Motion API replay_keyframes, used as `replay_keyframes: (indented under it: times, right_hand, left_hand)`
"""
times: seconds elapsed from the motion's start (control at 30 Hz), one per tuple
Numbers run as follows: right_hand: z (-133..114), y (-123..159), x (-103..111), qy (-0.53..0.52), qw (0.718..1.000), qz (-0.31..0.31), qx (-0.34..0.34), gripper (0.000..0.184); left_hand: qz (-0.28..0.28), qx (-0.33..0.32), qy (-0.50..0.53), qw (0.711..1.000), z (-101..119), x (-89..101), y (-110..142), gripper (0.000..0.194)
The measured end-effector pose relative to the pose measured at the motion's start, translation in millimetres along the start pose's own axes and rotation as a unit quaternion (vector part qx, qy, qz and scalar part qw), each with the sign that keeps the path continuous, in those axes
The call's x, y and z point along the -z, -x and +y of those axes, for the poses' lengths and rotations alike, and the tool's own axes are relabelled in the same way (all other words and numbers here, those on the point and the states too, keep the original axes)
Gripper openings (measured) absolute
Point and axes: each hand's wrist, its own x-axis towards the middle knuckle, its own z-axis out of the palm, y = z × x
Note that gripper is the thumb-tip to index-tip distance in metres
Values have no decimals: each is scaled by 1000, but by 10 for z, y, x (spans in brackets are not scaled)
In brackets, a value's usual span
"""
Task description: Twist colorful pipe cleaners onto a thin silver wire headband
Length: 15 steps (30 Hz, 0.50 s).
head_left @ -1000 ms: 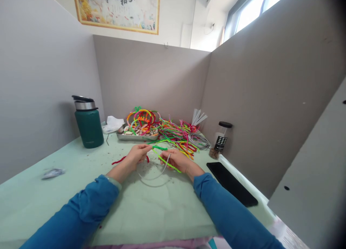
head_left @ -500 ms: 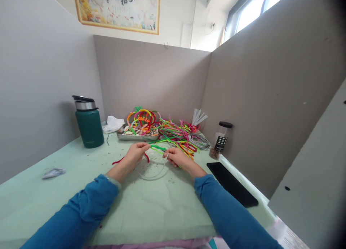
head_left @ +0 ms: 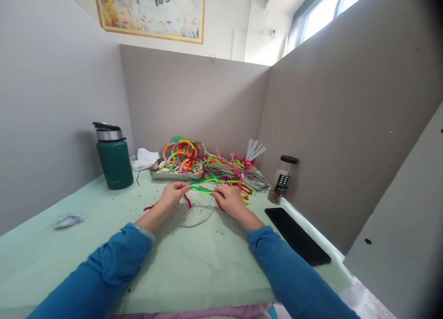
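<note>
Between my two hands stretches a green pipe cleaner (head_left: pixel 200 189), wound along a pale hoop (head_left: pixel 194 225) that hangs down toward me in a loop. My left hand (head_left: pixel 175 194) pinches the left end of the green stretch between thumb and fingers. At its other end, my right hand (head_left: pixel 226 198) is closed on it with the fingertips together. A red pipe cleaner (head_left: pixel 188 201) lies on the table by my left hand, partly hidden behind it. Some red also shows under my right fingers.
A metal tray (head_left: pixel 176 176) with small pieces and colourful hoops stands at the back, beside a heap of pipe cleaners (head_left: pixel 224 166) and a grey wire coil (head_left: pixel 255 180). A green bottle (head_left: pixel 114 157) is left; a black-lidded jar (head_left: pixel 283 180) and black phone-like slab (head_left: pixel 296 236) are right.
My right hand has shifted slightly and turned along the green pipe cleaner. The pale hoop has tilted a little; my left hand stays almost in place.
</note>
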Motion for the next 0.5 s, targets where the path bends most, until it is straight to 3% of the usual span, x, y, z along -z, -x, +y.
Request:
replay_keyframes:
  times: [0.13, 0.23, 0.37, 0.5]
  right_hand:
    - [-69, 17, 36, -15, 998, 22, 51, 18]
    - [-165, 49, 45, -10, 993, -7, 117, 20]
    - [-297, 20, 83, 83, 972, -59, 212, 25]
    - [-343, -236, 195, 173, 959, -15, 224, 32]
  left_hand:
    - [8, -22, -21, 1000, -32, 1, -27, 35]
    - [7, -23, -6, 1000, -31, 0, -28, 35]
    - [-2, -17, 0, 1000, -10, -6, -5, 33]
    - [-30, 4, -3, 1000, 24, -19, 41, 32]
